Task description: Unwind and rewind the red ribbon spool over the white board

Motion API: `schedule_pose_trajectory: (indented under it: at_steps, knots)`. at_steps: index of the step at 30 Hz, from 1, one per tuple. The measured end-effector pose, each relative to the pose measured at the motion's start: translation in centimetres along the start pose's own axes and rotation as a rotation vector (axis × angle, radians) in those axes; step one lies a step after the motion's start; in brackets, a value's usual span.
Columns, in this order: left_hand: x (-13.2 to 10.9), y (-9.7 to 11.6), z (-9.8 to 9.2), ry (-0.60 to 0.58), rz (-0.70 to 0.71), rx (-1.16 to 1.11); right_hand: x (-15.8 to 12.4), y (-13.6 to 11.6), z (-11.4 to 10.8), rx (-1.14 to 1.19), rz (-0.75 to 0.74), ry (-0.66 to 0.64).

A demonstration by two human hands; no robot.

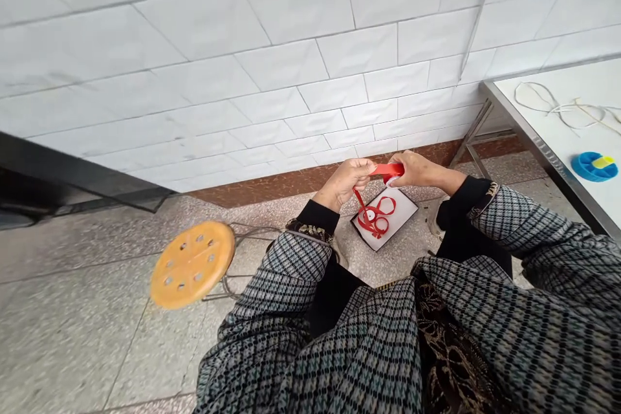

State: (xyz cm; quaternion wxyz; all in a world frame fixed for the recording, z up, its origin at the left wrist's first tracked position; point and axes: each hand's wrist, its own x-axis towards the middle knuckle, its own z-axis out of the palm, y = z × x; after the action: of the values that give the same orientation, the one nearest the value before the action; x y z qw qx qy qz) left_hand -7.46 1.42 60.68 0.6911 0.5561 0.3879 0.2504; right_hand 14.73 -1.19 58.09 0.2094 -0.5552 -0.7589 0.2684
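Observation:
My right hand (412,169) is closed around a roll of red ribbon (393,172). A short stretch of the ribbon runs taut from the roll to my left hand (350,179), whose fingers pinch it. From below my left hand a loose red tail (358,197) hangs down. Under both hands a white board with a dark edge (400,208) lies on the floor. Loops of red ribbon (387,206) are heaped on it, with a small white round piece (370,215) among them.
To the left stands a stool with a round orange seat (193,264). At the right is a metal-edged white table (548,142) bearing a tangled white cord (557,107) and a round blue container (592,168) with something yellow. A white tiled wall (291,65) rises ahead.

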Motion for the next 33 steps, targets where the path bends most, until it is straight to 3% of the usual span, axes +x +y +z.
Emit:
schedule_pose_trajectory:
  at_steps: [7, 14, 21, 33]
  knots:
    - [4.5, -4.1, -2.9, 0.072, -0.058, -0.132, 3.9, 4.3, 2.2, 0.106, -0.004, -0.037]
    - [6.9, -6.5, -4.9, 0.120, -0.106, -0.212, 5.9, 6.0, 4.5, 0.220, 0.068, -0.073]
    - [8.3, -6.7, -4.6, 0.148, -0.125, -0.253, 6.4, 6.8, 4.3, 0.389, 0.171, -0.024]
    - [8.1, -6.9, -4.7, 0.146, -0.085, -0.308, 6.4, 6.5, 4.6, 0.826, 0.170, 0.054]
